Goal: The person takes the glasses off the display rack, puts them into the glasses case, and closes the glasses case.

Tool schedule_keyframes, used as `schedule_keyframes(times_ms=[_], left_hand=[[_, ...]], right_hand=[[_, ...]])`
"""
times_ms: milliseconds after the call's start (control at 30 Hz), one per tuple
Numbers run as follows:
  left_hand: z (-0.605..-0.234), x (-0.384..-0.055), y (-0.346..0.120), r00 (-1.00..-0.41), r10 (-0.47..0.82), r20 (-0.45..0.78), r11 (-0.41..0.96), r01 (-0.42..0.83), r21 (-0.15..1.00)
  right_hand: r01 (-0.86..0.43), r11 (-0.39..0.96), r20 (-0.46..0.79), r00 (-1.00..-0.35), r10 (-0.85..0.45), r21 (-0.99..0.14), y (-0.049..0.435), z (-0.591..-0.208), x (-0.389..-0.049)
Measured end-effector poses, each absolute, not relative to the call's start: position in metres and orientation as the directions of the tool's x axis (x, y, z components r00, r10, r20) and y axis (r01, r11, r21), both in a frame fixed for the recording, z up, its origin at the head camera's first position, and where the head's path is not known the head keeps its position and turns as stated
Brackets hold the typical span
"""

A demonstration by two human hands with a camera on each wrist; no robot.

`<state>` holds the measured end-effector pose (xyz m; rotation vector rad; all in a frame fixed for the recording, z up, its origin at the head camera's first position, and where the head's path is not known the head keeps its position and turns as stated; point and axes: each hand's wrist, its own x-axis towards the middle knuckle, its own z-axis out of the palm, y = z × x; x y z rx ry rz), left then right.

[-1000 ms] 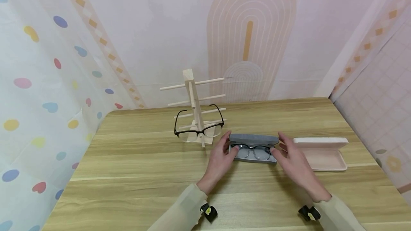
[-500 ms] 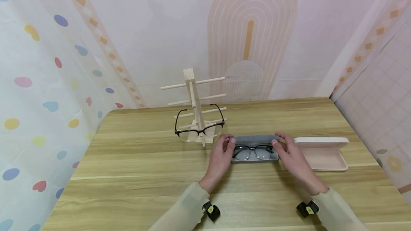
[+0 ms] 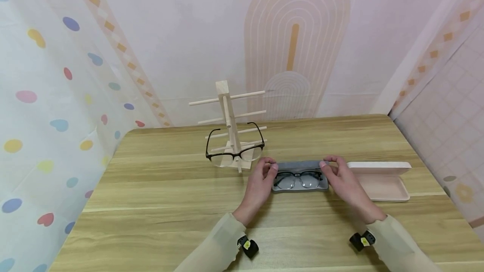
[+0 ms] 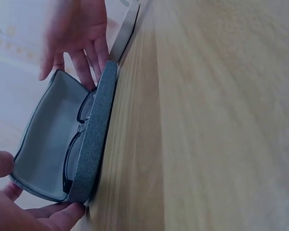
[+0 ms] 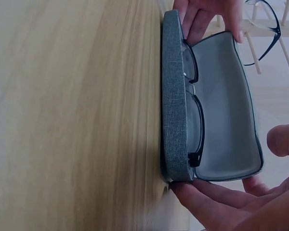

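Note:
A grey glasses case (image 3: 300, 189) lies on the table with its lid (image 4: 50, 130) raised. Inside it rests a pair of dark-rimmed eyeglasses (image 3: 297, 174), lenses toward the person. My left hand (image 3: 258, 189) holds the case's left end, thumb by the lid corner and fingers around the end. At the opposite end, my right hand (image 3: 345, 184) holds the case the same way; in the right wrist view its thumb (image 5: 280, 140) lies close to the lid's edge. The folded temples are largely hidden by the front wall of the case.
A wooden peg stand (image 3: 232, 131) behind the left hand carries black-framed eyeglasses (image 3: 234, 155) on a low peg. Right of the right hand, a white case (image 3: 382, 188) with a pink lining stands open. The wooden table (image 3: 162, 205) meets fabric backdrops behind and at the sides.
Both thumbs have moved from the ends of the eyeglasses inside the case up to the lid's corners. The case has straightened slightly and shifted a little right.

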<state>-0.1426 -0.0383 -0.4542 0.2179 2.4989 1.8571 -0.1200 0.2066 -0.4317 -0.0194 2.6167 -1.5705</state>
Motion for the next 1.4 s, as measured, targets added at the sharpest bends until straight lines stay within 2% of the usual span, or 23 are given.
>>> schedule_keyframes(times_ms=[267,733,1000,1400], left_hand=[[-0.455,-0.145,-0.043,-0.977,0.201,0.064,0.233,0.111,0.966],[-0.452,-0.145,-0.052,-0.965,0.262,0.020,0.185,0.070,0.980],[-0.449,-0.145,-0.058,-0.946,0.323,-0.041,0.191,0.023,0.981],[-0.446,-0.143,-0.063,-0.921,0.389,-0.011,0.219,0.081,0.972]], right_hand=[[-0.016,0.478,-0.037,-0.994,-0.101,-0.878,0.211,-0.434,-0.120],[-0.078,0.489,0.003,-0.988,-0.152,-0.869,0.219,-0.439,-0.119],[-0.184,0.512,0.052,-0.964,-0.261,-0.839,0.225,-0.438,-0.119],[-0.205,0.534,0.030,-0.948,-0.317,-0.820,0.227,-0.434,-0.124]])
